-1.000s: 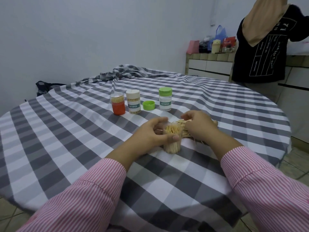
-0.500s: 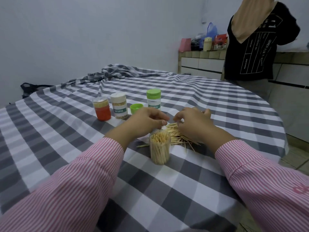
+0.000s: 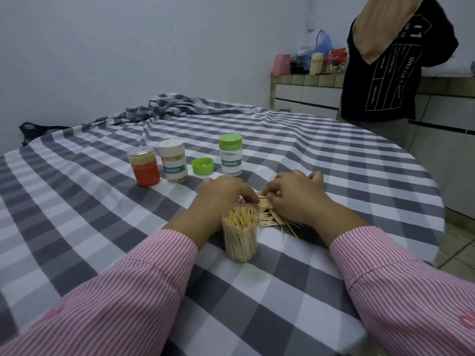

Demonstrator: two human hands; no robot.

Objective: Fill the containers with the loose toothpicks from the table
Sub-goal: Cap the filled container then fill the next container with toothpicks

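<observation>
Both arms wear long shirt sleeves w/ fine pink-and-white stripes, left sleeve point(image 3: 123, 299) and right sleeve point(image 3: 401, 286) alike. Each ends in a stitched cuff at the wrist. Left hand point(image 3: 221, 194) and right hand point(image 3: 295, 194) are bare: no rings, no watch.

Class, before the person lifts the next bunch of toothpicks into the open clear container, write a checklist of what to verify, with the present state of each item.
1. Open container upright on the tablecloth: ok.
2. Room left in it: not ok, it looks packed to the rim with toothpicks.
3. Loose toothpicks within reach: ok, the pile lies just behind the container.
4. Left hand and right hand on the pile: ok, fingers curled into it; a firm grip cannot be told.
5. Another container free: cannot tell; the green-lidded jar looks empty but is capped.
6. Loose green lid at hand: ok.
</observation>
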